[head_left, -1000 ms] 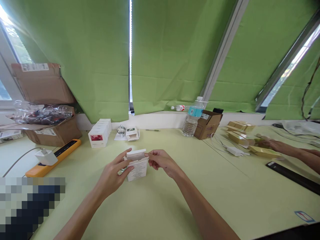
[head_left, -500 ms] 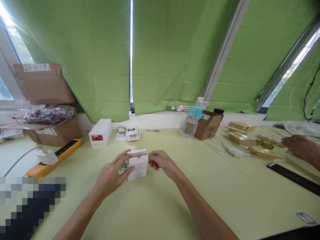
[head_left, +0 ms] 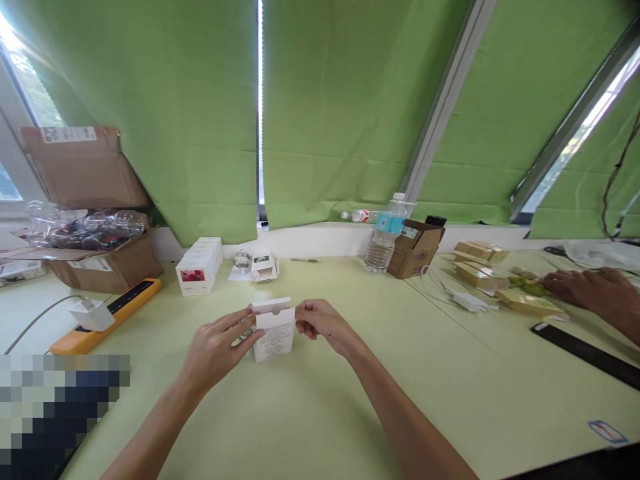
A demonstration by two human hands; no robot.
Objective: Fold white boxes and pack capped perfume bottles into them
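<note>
A small white carton (head_left: 275,337) with fine print on its front stands upright on the table, its top flap raised. My left hand (head_left: 215,343) is closed on its left side, thumb on the front panel and fingertips by the upper corner. Between those fingers shows part of a clear glass object (head_left: 246,331), mostly hidden, so I cannot tell its kind. At the carton's upper right edge, my right hand (head_left: 320,321) is closed in a pinch, with the other fingers curled. What exactly lies between its fingertips is hidden, but it touches the carton there.
White boxes (head_left: 199,267) stand in a row behind, beside a glass object (head_left: 242,261), an opened small box (head_left: 264,265) and a pen (head_left: 305,260). A yellow power strip (head_left: 110,317) lies left; a water bottle (head_left: 385,233) stands behind. Another person's hand (head_left: 595,287) works at far right.
My left fingers have shifted slightly over the carton's upper left, covering more of the glass object. My right hand is nearly unmoved. The other person's hand has moved left.
</note>
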